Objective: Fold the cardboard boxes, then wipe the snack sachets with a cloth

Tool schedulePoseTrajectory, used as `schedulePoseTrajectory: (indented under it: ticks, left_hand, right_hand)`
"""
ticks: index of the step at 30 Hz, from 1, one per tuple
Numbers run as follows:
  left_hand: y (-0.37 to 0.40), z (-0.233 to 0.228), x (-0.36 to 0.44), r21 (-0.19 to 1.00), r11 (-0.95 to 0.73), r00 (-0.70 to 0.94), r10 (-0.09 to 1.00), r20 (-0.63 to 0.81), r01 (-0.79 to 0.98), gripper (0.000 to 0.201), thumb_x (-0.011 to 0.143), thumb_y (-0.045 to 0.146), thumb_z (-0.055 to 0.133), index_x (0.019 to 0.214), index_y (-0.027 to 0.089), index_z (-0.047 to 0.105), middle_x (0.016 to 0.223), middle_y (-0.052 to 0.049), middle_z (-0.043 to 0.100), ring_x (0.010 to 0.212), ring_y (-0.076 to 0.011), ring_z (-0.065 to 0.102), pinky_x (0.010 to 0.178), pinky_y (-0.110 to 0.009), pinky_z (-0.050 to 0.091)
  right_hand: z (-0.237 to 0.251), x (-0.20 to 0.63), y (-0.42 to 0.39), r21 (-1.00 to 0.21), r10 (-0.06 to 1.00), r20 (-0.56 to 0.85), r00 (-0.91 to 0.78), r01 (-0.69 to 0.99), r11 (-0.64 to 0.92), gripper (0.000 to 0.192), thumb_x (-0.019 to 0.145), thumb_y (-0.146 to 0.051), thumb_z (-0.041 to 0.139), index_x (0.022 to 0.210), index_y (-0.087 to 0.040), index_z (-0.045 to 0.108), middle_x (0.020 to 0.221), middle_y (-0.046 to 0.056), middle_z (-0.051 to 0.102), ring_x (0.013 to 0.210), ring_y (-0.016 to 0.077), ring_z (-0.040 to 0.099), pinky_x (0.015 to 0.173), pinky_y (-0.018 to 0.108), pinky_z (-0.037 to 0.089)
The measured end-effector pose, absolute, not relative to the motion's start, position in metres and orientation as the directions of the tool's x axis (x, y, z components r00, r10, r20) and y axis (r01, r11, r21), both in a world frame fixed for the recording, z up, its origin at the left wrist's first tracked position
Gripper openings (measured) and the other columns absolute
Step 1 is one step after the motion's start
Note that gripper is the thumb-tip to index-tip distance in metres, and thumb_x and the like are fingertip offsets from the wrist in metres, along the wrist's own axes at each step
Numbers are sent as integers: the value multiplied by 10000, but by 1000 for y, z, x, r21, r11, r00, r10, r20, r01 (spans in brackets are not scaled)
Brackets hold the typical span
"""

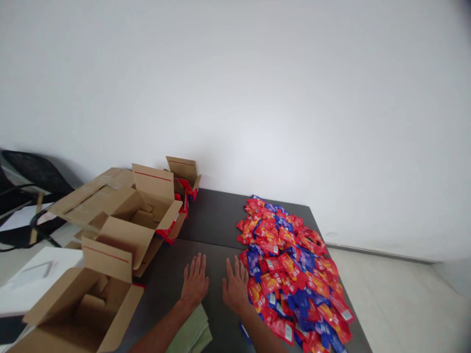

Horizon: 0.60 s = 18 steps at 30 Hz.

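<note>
A white wall [235, 88] is met by the far edge of a dark table [217, 220]. Taken from the gap between the hands, open cardboard boxes [121, 314] are ranged from 9 to 11 o'clock, their brown flaps raised. A large loose pile of red, orange and blue packets [290, 269] is spread on the table from 1 to 4 o'clock. A pale green stack of sheets [193, 331] is seen at 7 o'clock, partly covered by the left forearm. The 2 hands are turned palm down, fingers spread wide: the left hand [195, 284] is placed just beyond the sheets, and the right hand [236, 287] just beside the packets; whether these are touched cannot be told.
</note>
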<state>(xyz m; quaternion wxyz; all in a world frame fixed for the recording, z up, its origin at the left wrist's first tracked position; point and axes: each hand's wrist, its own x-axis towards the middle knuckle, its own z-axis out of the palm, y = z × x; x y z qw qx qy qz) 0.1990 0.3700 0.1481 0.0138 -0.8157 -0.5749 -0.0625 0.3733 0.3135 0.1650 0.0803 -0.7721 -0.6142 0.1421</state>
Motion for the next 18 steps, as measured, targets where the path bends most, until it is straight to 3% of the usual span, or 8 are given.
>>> schedulePoseTrajectory:
  ticks: [9,18]
  left_hand:
    - [381,134,236,78,-390,380,918,118,918,673,877,188,394,1531,153,241,1600,-139,227,1462,-314,199,1159,-558,157]
    - [378,106,269,111,-414,390,902,185,904,658,880,182,387,1526,212,264,1599,-100,248,1453,-295,234,1154,-544,195]
  right_hand:
    - [145,396,297,-207,923,-100,372,899,-385,639,931,-357,405,1532,-348,190,1635,11,25,1488,317,106,1147,549,122]
    - [116,427,297,-196,942,49,333,928,-318,633,923,-327,406,1527,-334,215,1624,14,123,1493,296,93,1156,541,125]
